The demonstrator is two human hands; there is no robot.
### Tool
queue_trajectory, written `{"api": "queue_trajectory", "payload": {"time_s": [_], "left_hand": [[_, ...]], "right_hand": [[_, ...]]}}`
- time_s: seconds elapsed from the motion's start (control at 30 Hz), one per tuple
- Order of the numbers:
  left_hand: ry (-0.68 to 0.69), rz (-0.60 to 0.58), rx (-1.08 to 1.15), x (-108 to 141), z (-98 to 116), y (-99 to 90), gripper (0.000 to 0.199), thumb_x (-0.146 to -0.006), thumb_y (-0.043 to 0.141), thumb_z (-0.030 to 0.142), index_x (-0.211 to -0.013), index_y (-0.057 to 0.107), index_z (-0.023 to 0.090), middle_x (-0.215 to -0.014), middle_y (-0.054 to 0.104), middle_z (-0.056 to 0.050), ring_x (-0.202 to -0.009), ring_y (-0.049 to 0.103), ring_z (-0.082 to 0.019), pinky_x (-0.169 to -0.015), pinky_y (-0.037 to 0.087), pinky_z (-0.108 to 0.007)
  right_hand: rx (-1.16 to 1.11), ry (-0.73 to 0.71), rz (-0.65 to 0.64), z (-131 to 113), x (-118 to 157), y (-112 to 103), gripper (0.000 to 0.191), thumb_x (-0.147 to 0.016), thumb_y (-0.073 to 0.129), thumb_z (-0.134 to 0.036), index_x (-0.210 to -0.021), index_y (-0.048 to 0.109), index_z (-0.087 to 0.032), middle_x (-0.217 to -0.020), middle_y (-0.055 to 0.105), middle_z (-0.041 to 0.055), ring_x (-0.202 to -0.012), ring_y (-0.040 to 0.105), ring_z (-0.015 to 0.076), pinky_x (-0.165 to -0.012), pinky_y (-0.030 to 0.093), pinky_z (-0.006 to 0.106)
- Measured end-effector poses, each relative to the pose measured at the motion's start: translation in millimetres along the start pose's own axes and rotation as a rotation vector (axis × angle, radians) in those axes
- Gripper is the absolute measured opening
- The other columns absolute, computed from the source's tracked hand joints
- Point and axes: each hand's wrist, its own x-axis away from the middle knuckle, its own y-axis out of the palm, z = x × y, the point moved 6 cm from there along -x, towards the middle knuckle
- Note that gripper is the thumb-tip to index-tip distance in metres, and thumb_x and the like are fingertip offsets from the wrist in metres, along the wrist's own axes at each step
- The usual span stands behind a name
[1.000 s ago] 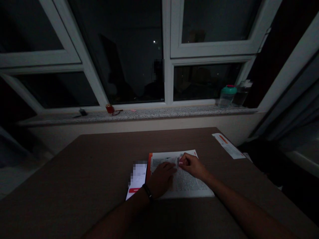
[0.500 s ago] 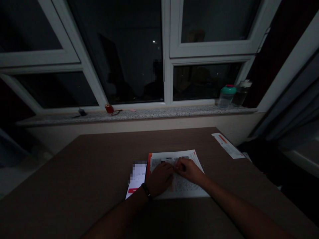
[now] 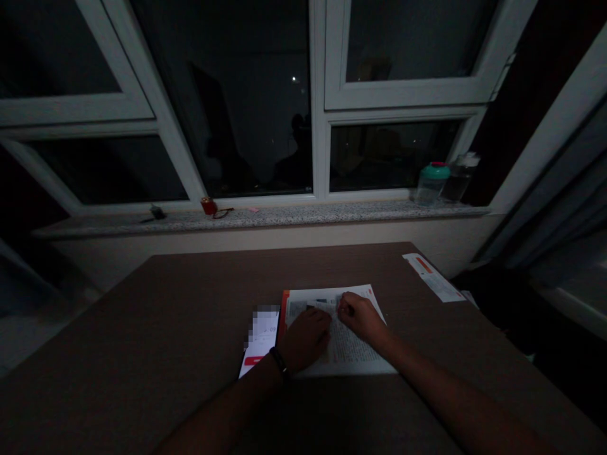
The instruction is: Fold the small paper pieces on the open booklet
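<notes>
Two bare hands are on an open printed booklet point(image 3: 355, 351) with an orange edge, and this booklet lies flat on a brown table point(image 3: 142, 328). The left hand point(image 3: 306, 339) lies palm down on the page, not gripping, and a dark wristband point(image 3: 279, 363) is on its wrist. The right hand point(image 3: 360, 318) is on the upper page with the fingers curled narrow; if they hold something small, I cannot tell. Just left of the booklet lies a smartphone point(image 3: 260, 344) with lit screen, partly blurred. A paper strip point(image 3: 432, 277) lies on the far table corner. On the granite windowsill point(image 3: 303, 218) stands a bottle point(image 3: 430, 184) with green lid.
</notes>
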Motion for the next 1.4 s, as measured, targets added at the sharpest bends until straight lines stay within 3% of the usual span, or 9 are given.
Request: {"api": "queue_trajectory", "payload": {"time_s": [0.57, 0.67, 0.87, 0.93, 1.23, 1.4], "left_hand": [[-0.006, 0.025, 0.033, 2.2, -0.8, -0.8, 0.018, -0.085, 0.053, 0.01, -0.101, 0.054, 0.019, -0.11, 0.06, -0.006, -0.106, 0.053, -0.023, -0.097, 0.043, -0.039], [-0.013, 0.024, 0.049, 2.6, -1.9, 0.1, 0.019, -0.084, 0.055, 0.011, -0.1, 0.054, 0.02, -0.108, 0.06, -0.005, -0.107, 0.052, -0.024, -0.096, 0.043, -0.039], [0.013, 0.027, 0.068, 2.0, -1.1, 2.0, 0.024, -0.082, 0.054, 0.009, -0.103, 0.055, 0.02, -0.111, 0.06, -0.006, -0.111, 0.052, -0.024, -0.1, 0.041, -0.04], [0.021, 0.021, 0.058, 1.4, -0.4, 2.2, 0.023, -0.082, 0.054, 0.009, -0.102, 0.056, 0.02, -0.11, 0.06, -0.006, -0.109, 0.052, -0.024, -0.101, 0.04, -0.04], [0.02, 0.023, 0.073, 2.3, -0.6, -0.2, 0.019, -0.084, 0.055, 0.011, -0.1, 0.057, 0.02, -0.115, 0.061, -0.007, -0.113, 0.052, -0.024, -0.101, 0.042, -0.042], [0.029, 0.03, 0.071, 4.9, -2.7, 3.0, 0.021, -0.085, 0.057, 0.011, -0.105, 0.059, 0.019, -0.121, 0.061, -0.007, -0.118, 0.052, -0.023, -0.106, 0.04, -0.043]], "right_hand": [[0.04, 0.078, 0.2, 11.4, 2.8, -14.1, 0.013, -0.079, 0.053, -0.013, -0.071, 0.048, -0.022, -0.067, 0.054, -0.0005, -0.064, 0.051, 0.0154, -0.06, 0.036, 0.025], [0.005, 0.016, 0.146, 5.0, 4.6, -11.9, 0.011, -0.081, 0.054, -0.014, -0.074, 0.05, -0.022, -0.07, 0.055, 0.0002, -0.066, 0.051, 0.0154, -0.061, 0.038, 0.025], [0.055, -0.314, -0.15, -24.0, 12.1, 5.4, 0.014, -0.083, 0.051, -0.009, -0.077, 0.052, -0.021, -0.079, 0.057, 0.0039, -0.079, 0.053, 0.0188, -0.07, 0.041, 0.028], [0.09, -0.368, -0.191, -27.7, 13.5, 8.3, 0.017, -0.084, 0.05, -0.007, -0.075, 0.052, -0.021, -0.077, 0.056, 0.0037, -0.079, 0.052, 0.0193, -0.07, 0.04, 0.028], [0.185, -0.199, -0.013, -7.1, 2.8, 1.2, 0.021, -0.081, 0.047, -0.002, -0.073, 0.049, -0.021, -0.075, 0.053, 0.0028, -0.077, 0.049, 0.02, -0.069, 0.038, 0.029], [0.166, -0.083, 0.092, 3.3, 1.4, -5.0, 0.017, -0.082, 0.048, -0.007, -0.074, 0.048, -0.022, -0.076, 0.055, 0.0029, -0.075, 0.052, 0.0191, -0.068, 0.038, 0.029]]}}
